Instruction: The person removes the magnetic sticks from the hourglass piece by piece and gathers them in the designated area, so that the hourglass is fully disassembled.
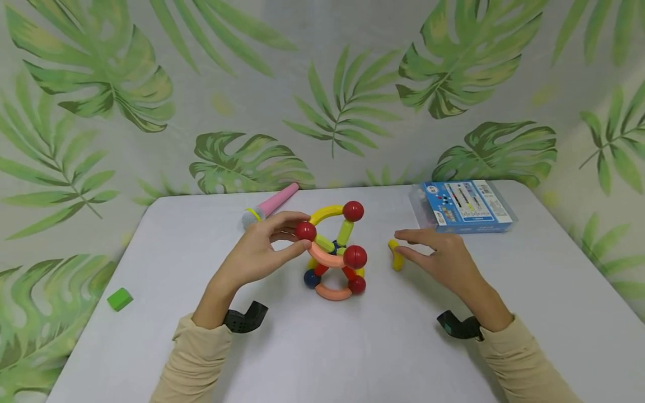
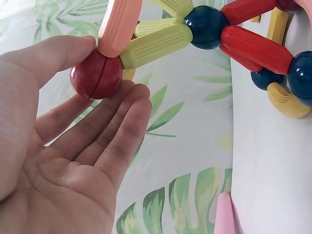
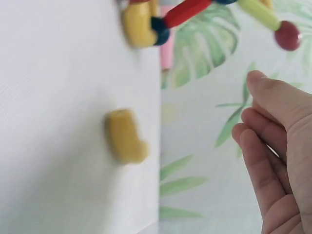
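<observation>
A toy structure of balls and rods stands mid-table, with a dark blue ball point(image 2: 207, 27) at its centre joining light green and red rods. My left hand point(image 1: 259, 249) pinches the red ball point(image 2: 96, 75) on its upper left between thumb and fingers. A salmon curved rod point(image 1: 327, 256) runs from that ball to another red ball point(image 1: 355, 257). My right hand point(image 1: 438, 257) hovers over a loose yellow curved rod point(image 3: 126, 136). In the right wrist view its fingers point(image 3: 258, 161) hold nothing and stay apart from that rod, which lies on the table.
Behind the structure lies a pink toy microphone point(image 1: 274, 202). A blue box point(image 1: 466, 206) in clear packaging sits at the back right. On the left is a green block point(image 1: 120, 299). A leaf-patterned cloth point(image 1: 353, 101) hangs behind the white table point(image 1: 383, 352).
</observation>
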### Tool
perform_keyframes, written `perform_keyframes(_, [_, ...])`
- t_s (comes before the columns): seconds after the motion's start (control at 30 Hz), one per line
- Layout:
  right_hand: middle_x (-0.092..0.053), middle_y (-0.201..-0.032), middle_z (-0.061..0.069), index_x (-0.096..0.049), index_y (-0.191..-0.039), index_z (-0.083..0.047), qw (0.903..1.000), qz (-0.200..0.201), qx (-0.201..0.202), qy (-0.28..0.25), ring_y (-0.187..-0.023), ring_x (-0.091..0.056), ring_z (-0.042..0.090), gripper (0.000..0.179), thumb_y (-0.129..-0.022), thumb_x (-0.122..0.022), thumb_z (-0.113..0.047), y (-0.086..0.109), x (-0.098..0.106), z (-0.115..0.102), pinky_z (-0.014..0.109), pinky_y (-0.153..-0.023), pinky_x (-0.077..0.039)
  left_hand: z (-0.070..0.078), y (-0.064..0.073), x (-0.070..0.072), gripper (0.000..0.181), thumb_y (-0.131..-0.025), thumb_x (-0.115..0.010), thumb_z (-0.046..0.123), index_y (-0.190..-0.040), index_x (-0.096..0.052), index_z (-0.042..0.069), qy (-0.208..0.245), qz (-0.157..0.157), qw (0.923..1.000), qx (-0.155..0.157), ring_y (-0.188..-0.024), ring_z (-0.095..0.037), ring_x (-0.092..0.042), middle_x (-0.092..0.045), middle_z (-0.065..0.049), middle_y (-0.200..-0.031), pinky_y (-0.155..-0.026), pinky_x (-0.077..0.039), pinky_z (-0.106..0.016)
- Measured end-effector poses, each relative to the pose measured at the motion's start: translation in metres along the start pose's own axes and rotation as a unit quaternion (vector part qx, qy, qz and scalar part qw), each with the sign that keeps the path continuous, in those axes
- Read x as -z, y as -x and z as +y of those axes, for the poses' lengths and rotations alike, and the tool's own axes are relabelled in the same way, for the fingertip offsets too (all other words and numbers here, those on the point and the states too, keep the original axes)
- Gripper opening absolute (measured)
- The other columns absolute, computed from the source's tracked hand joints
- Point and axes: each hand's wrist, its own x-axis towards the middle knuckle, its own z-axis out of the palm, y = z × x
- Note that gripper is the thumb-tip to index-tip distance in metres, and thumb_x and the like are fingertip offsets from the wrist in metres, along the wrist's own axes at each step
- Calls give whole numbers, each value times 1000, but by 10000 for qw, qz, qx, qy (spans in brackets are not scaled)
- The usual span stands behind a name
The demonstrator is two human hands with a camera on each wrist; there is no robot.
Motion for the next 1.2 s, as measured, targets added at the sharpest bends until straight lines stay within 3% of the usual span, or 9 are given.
perform_keyframes(0.1, [-79, -109, 5, -79, -114, -9, 9991, 282, 106, -282, -97, -76, 23, 43, -74, -91, -4, -13, 5, -11, 4, -86, -48, 0, 0, 0, 44, -94, -78, 19, -134, -62, 10, 48, 47, 10000, -20, -107, -15, -70, -72, -1, -120, -99, -57, -38])
perform_keyframes(0.33, [-79, -109, 6, -78, -115, -8, 9944, 723, 110, -768, -95, -76, 20, 39, -78, -88, -3, -43, 6, -40, 7, -87, -50, -2, 2, -2, 45, -92, -81, 20, -132, -64, 9, 109, 200, 9997, -26, -104, -14, -71, -73, -1, -116, -97, -58, -33])
perform_keyframes(0.47, [-76, -118, 7, -74, -124, -7, 9894, 538, -313, -1313, -103, -74, 21, 40, -85, -84, -4, -53, -1, -51, 12, -93, -52, -4, 1, -3, 43, -91, -81, 23, -129, -66, 11, 43, 303, 9995, -74, -103, -13, -72, -74, 1, -114, -94, -58, -29])
perform_keyframes(0.7, [-71, -129, 7, -63, -140, -9, 9794, 89, -996, -1753, -116, -70, 20, 48, -94, -76, -10, -55, -15, -54, 11, -94, -51, -5, -1, -5, 42, -91, -82, 19, -129, -67, 10, 215, 319, 9989, -257, -101, -12, -72, -75, 1, -113, -92, -58, -27])
perform_keyframes(0.83, [-71, -130, 8, -61, -144, -11, 9723, 67, -1104, -2057, -117, -68, 21, 49, -96, -73, -9, -52, -16, -55, 13, -93, -53, -3, -3, -8, 42, -91, -82, 18, -130, -67, 10, 383, 207, 9984, -373, -101, -12, -72, -75, 0, -114, -93, -59, -31])
perform_keyframes(1.2, [-70, -128, 9, -61, -139, -7, 9662, 139, -1140, -2307, -112, -67, 19, 47, -94, -75, -5, -54, -23, -61, 13, -89, -54, -3, -3, -10, 41, -89, -84, 21, -126, -69, 11, 440, 366, 9983, -145, -95, -13, -71, -75, 1, -110, -88, -60, -30])
